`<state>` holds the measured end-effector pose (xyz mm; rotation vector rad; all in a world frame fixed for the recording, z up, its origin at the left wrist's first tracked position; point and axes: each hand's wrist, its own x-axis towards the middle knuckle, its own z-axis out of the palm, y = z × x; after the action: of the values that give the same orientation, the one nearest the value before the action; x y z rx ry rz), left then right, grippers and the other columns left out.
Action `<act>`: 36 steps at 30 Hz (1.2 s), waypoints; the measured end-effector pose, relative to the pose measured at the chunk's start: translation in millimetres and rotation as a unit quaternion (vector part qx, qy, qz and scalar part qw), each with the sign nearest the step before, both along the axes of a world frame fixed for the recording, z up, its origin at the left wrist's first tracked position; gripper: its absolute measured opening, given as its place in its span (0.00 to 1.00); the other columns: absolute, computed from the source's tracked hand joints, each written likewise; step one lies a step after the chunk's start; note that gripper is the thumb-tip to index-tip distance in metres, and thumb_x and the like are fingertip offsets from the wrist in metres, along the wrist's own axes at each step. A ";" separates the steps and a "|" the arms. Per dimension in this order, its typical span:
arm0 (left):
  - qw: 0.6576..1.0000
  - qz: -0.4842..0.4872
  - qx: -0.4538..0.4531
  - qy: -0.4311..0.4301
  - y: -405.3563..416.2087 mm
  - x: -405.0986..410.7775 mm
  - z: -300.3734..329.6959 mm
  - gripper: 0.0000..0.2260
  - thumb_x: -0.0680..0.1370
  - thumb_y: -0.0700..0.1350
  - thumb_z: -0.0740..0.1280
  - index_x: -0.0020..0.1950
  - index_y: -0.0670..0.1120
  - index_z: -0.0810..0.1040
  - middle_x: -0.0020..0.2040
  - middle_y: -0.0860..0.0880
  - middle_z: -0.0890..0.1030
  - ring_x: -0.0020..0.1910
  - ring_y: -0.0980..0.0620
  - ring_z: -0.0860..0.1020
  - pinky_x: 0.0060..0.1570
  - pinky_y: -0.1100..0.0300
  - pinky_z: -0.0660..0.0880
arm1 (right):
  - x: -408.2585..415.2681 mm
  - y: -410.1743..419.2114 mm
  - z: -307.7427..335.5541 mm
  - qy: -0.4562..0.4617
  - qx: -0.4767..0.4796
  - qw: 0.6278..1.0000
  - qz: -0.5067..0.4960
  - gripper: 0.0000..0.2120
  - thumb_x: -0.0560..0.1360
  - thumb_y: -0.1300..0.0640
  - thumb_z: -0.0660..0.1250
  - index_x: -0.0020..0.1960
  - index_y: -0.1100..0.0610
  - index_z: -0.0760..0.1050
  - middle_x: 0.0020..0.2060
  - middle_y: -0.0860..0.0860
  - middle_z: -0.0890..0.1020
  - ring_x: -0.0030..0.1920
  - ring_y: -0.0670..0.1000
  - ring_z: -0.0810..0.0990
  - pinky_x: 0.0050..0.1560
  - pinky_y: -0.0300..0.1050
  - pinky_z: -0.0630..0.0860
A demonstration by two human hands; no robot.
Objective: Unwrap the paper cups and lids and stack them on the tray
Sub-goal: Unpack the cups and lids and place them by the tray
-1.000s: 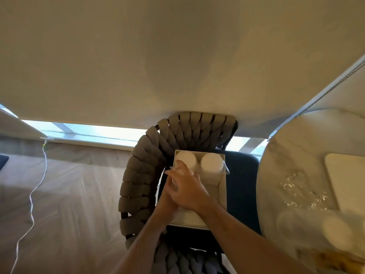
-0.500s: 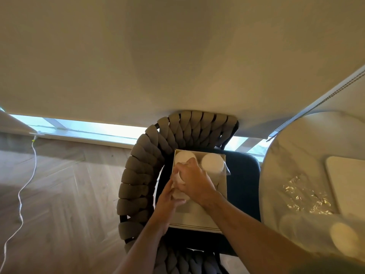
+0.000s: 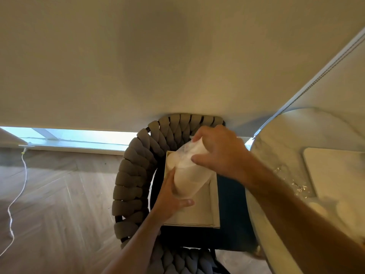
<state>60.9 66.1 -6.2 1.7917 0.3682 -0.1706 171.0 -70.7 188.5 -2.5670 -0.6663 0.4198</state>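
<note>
Marble table (image 3: 276,155) right of braided chair (image 3: 134,175), herringbone wood floor (image 3: 59,204)

Hemmed at 9 and 12 o'clock by braided chair back (image 3: 136,175). Blocked at 3 o'clock by marble tabletop (image 3: 276,151) edge. Open floor (image 3: 59,204) beyond at 9 o'clock.

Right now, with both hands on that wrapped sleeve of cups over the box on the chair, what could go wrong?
1. The wrapped sleeve is tilted, held only by the left hand at its lower end and the right hand near the top; slick film could slip.
2. The open box sits on the chair seat; a snag could tug it off.
3. Loose wrap already litters the table beside the tray.
</note>
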 end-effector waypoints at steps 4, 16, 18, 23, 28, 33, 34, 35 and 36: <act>0.999 -0.028 -0.003 -0.021 -24.2 15.0 45.7 0.41 0.66 0.45 0.81 0.67 0.68 0.60 0.60 0.64 0.72 0.59 0.65 0.73 0.51 0.71 0.75 | 0.6 -35.9 69.6 -0.013 0.036 0.998 -0.050 0.20 0.68 0.47 0.78 0.57 0.40 0.76 0.48 0.43 0.73 0.46 0.44 0.74 0.41 0.41 0.76; 0.965 -0.226 0.067 -0.115 -135.6 67.2 114.8 0.40 0.75 0.36 0.73 0.75 0.59 0.52 0.67 0.66 0.62 0.68 0.68 0.62 0.65 0.76 0.61 | -8.9 -166.8 160.3 -0.110 0.012 0.990 -0.093 0.18 0.67 0.47 0.76 0.55 0.42 0.78 0.47 0.43 0.78 0.44 0.48 0.78 0.45 0.51 0.81; 0.962 -0.244 0.069 -0.096 -152.7 77.7 121.6 0.39 0.76 0.32 0.68 0.78 0.54 0.53 0.70 0.58 0.64 0.71 0.57 0.64 0.68 0.62 0.66 | -9.1 -186.9 161.3 -0.122 0.000 0.988 -0.098 0.18 0.67 0.47 0.76 0.56 0.43 0.78 0.49 0.45 0.77 0.47 0.50 0.77 0.45 0.45 0.77; 0.955 -0.290 0.020 -0.054 -188.4 99.0 128.8 0.38 0.77 0.26 0.62 0.72 0.62 0.51 0.73 0.58 0.61 0.70 0.54 0.67 0.61 0.62 0.69 | -7.1 -227.2 159.8 -0.144 -0.015 0.983 -0.111 0.18 0.69 0.46 0.76 0.57 0.43 0.78 0.46 0.47 0.76 0.49 0.52 0.74 0.47 0.45 0.69; 0.948 -0.319 0.007 0.000 -212.7 107.2 116.2 0.37 0.78 0.26 0.59 0.73 0.62 0.52 0.74 0.52 0.65 0.71 0.46 0.70 0.65 0.51 0.72 | -0.9 -256.0 147.4 -0.132 -0.034 0.984 -0.112 0.17 0.69 0.45 0.75 0.57 0.43 0.77 0.46 0.48 0.76 0.48 0.52 0.74 0.46 0.46 0.69; 0.958 -0.287 -0.010 0.025 -237.2 111.6 116.6 0.21 0.84 0.35 0.57 0.64 0.62 0.64 0.64 0.52 0.71 0.64 0.51 0.73 0.64 0.56 0.69 | 5.4 -273.5 131.2 -0.125 -0.033 0.985 -0.117 0.17 0.69 0.45 0.76 0.56 0.42 0.77 0.44 0.47 0.74 0.47 0.52 0.74 0.44 0.45 0.68; 0.960 -0.278 -0.006 0.038 -239.7 113.0 115.1 0.19 0.84 0.38 0.56 0.66 0.61 0.65 0.65 0.52 0.72 0.64 0.52 0.72 0.63 0.57 0.69 | 6.4 -275.5 128.5 -0.125 -0.033 0.985 -0.116 0.17 0.68 0.45 0.76 0.56 0.43 0.77 0.42 0.45 0.73 0.46 0.52 0.75 0.41 0.44 0.67; 0.962 -0.269 -0.004 0.049 -242.1 114.9 112.5 0.19 0.84 0.39 0.56 0.69 0.60 0.65 0.67 0.51 0.72 0.65 0.51 0.72 0.63 0.56 0.69 | 7.3 -276.9 126.2 -0.125 -0.036 0.985 -0.115 0.18 0.69 0.45 0.76 0.56 0.43 0.77 0.41 0.44 0.71 0.45 0.52 0.75 0.39 0.41 0.66; 0.963 -0.262 -0.002 0.060 -244.1 116.6 111.0 0.20 0.84 0.39 0.56 0.72 0.59 0.65 0.67 0.51 0.73 0.66 0.51 0.72 0.63 0.56 0.68 | 8.3 -277.9 124.0 -0.120 -0.042 0.985 -0.114 0.18 0.69 0.45 0.76 0.57 0.43 0.77 0.41 0.43 0.70 0.45 0.51 0.74 0.38 0.37 0.64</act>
<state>177.5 -178.0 104.8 1.8462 -0.0320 -0.6536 179.2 -348.6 312.5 -2.7608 -0.4325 0.0626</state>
